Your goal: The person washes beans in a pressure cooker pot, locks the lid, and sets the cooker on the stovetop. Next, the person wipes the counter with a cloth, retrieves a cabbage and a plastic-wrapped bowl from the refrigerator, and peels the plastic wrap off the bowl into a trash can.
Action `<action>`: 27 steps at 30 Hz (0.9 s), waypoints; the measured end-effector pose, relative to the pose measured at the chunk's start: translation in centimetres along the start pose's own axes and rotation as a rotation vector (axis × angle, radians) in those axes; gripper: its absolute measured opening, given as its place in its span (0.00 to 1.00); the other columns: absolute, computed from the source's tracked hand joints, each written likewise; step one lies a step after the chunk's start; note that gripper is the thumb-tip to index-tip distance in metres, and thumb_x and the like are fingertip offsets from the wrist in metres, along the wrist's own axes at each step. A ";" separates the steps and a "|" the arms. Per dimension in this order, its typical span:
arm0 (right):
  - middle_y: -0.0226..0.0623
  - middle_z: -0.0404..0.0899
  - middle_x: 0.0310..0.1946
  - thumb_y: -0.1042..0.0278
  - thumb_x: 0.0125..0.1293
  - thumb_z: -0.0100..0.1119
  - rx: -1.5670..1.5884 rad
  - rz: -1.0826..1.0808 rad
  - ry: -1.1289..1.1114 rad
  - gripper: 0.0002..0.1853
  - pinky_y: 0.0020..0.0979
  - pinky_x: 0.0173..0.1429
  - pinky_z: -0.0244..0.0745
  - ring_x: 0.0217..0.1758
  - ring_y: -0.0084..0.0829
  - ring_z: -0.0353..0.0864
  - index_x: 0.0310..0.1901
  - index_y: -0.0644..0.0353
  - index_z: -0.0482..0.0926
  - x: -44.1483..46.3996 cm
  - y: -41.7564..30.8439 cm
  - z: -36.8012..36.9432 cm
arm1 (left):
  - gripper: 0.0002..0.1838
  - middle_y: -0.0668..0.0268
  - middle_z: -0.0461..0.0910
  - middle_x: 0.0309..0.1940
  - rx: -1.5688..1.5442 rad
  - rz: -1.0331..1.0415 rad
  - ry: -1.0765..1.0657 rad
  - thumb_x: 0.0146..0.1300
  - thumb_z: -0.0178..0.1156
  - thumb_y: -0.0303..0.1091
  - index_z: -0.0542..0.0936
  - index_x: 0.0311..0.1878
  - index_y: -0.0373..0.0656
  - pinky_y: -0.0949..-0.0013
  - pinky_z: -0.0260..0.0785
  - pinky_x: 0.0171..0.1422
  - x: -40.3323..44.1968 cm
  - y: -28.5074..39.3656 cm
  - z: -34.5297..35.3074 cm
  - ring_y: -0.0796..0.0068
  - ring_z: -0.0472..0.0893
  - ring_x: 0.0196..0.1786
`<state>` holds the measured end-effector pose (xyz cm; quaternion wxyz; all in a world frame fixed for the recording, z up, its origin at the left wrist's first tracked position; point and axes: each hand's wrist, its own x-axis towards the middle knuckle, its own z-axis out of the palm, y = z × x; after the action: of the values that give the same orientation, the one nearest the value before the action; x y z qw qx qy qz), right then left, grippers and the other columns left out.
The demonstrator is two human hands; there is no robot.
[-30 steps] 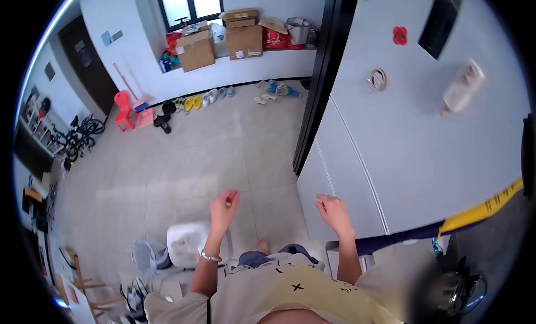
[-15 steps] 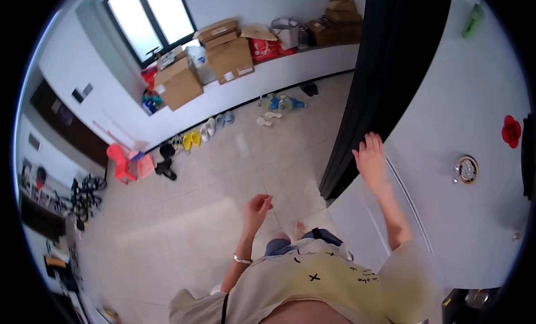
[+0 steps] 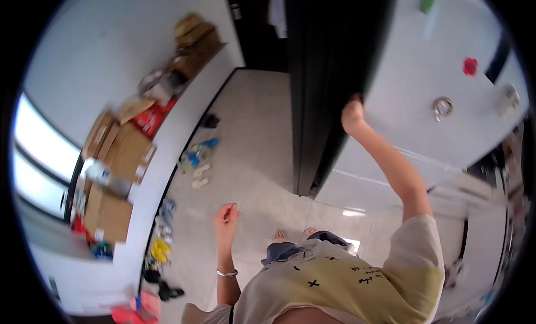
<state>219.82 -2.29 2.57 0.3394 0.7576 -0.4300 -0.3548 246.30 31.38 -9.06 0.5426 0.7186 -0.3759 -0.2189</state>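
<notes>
My right hand (image 3: 353, 113) reaches up to the left edge of the white fridge (image 3: 402, 139), beside the black door frame (image 3: 312, 100). Its fingertips are partly hidden at that edge, so what they hold or touch is unclear. Lower and to the left, my left hand (image 3: 226, 220) hangs over the floor with curled fingers and nothing plainly in it; a silver bracelet (image 3: 227, 273) circles that wrist. A red flower-shaped magnet (image 3: 470, 66), a round ring-like item (image 3: 443, 106) and a green item (image 3: 429, 0) are on the fridge surface.
Cardboard boxes (image 3: 108, 212) and bags line a ledge (image 3: 124, 251) at the left, below a window (image 3: 44, 156). Several pairs of shoes, among them yellow ones (image 3: 161, 250), lie along the wall. A red chair (image 3: 137, 310) is at the bottom left.
The view has turned to the right. My right hand has risen from the front of my body to the fridge's edge. My left hand stays low with its fingers curled.
</notes>
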 end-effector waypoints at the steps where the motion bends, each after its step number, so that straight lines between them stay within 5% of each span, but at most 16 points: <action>1: 0.31 0.71 0.54 0.62 0.60 0.45 -0.007 0.051 -0.006 0.18 0.46 0.63 0.48 0.61 0.38 0.64 0.51 0.54 0.75 -0.1 -0.4 -0.1 | 0.08 0.67 0.77 0.21 0.021 0.039 -0.055 0.58 0.56 0.32 0.77 0.36 0.37 0.79 0.66 0.31 1.3 0.8 -0.7 0.82 0.77 0.26; 5: 0.34 0.69 0.56 0.60 0.59 0.47 0.014 0.087 -0.170 0.21 0.43 0.66 0.44 0.64 0.40 0.58 0.53 0.55 0.73 -1.5 -0.7 -2.1 | 0.07 0.67 0.77 0.21 -0.022 0.166 -0.234 0.59 0.56 0.31 0.77 0.35 0.36 0.79 0.67 0.31 5.4 0.5 -1.7 0.82 0.77 0.27; 7: 0.36 0.73 0.51 0.61 0.58 0.48 0.024 0.249 -0.055 0.18 0.42 0.63 0.48 0.59 0.39 0.63 0.49 0.54 0.77 -0.9 -3.6 0.0 | 0.07 0.66 0.77 0.22 -0.038 0.169 -0.305 0.59 0.56 0.30 0.77 0.34 0.35 0.79 0.69 0.32 6.4 -0.4 -1.5 0.81 0.78 0.28; 9: 0.34 0.77 0.41 0.63 0.58 0.47 0.135 0.090 -0.075 0.14 0.39 0.56 0.53 0.51 0.35 0.67 0.40 0.55 0.81 -8.2 -2.9 -4.3 | 0.07 0.66 0.77 0.22 -0.052 0.110 -0.350 0.58 0.56 0.29 0.77 0.34 0.35 0.78 0.70 0.35 6.5 -0.4 -0.6 0.80 0.78 0.27; 11: 0.33 0.76 0.29 0.63 0.55 0.50 0.398 0.123 0.226 0.10 0.35 0.50 0.56 0.40 0.33 0.71 0.30 0.57 0.80 -14.4 -3.8 -4.3 | 0.07 0.66 0.77 0.22 -0.089 0.083 -0.430 0.58 0.56 0.29 0.77 0.34 0.35 0.78 0.71 0.34 6.3 -0.9 0.5 0.80 0.79 0.27; 14: 0.32 0.75 0.27 0.57 0.55 0.54 0.664 0.361 0.433 0.16 0.34 0.56 0.58 0.38 0.30 0.73 0.37 0.61 0.76 -23.2 -4.9 -6.1 | 0.07 0.65 0.78 0.21 -0.202 0.042 -0.570 0.58 0.56 0.30 0.77 0.34 0.35 0.78 0.70 0.32 6.5 -0.8 3.3 0.80 0.79 0.26; 17: 0.30 0.76 0.29 0.71 0.47 0.61 0.809 0.467 0.778 0.07 0.34 0.47 0.69 0.37 0.31 0.74 0.30 0.57 0.77 -29.9 -4.2 -7.3 | 0.07 0.65 0.79 0.22 -0.067 0.142 -0.723 0.58 0.57 0.31 0.78 0.35 0.36 0.78 0.70 0.31 7.4 1.4 5.6 0.80 0.79 0.26; 18: 0.30 0.76 0.31 0.74 0.44 0.62 0.646 0.650 0.946 0.06 0.35 0.47 0.70 0.38 0.32 0.74 0.27 0.57 0.76 -32.1 -4.6 -6.9 | 0.07 0.64 0.80 0.22 0.024 0.206 -0.766 0.58 0.57 0.31 0.78 0.35 0.37 0.78 0.70 0.31 7.9 2.5 6.7 0.80 0.79 0.26; 22: 0.44 0.57 0.60 0.67 0.57 0.57 0.209 1.533 1.018 0.29 0.43 0.61 0.57 0.62 0.39 0.59 0.58 0.62 0.59 -41.1 -4.1 -3.2 | 0.08 0.65 0.80 0.23 -0.061 0.308 -0.917 0.58 0.57 0.32 0.78 0.36 0.37 0.78 0.70 0.31 8.8 6.8 11.9 0.81 0.79 0.27; 27: 0.44 0.52 0.64 0.46 0.66 0.37 0.356 1.996 1.050 0.32 0.39 0.68 0.45 0.66 0.41 0.52 0.64 0.61 0.53 -49.7 -0.6 5.4 | 0.08 0.66 0.79 0.27 -0.254 0.331 -1.165 0.59 0.56 0.30 0.77 0.38 0.36 0.77 0.71 0.36 6.8 13.4 19.2 0.80 0.78 0.31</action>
<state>196.81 41.21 11.49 0.4955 0.1701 -0.6896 0.4999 232.60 12.57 -1.81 0.3565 0.3428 -0.6879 -0.5312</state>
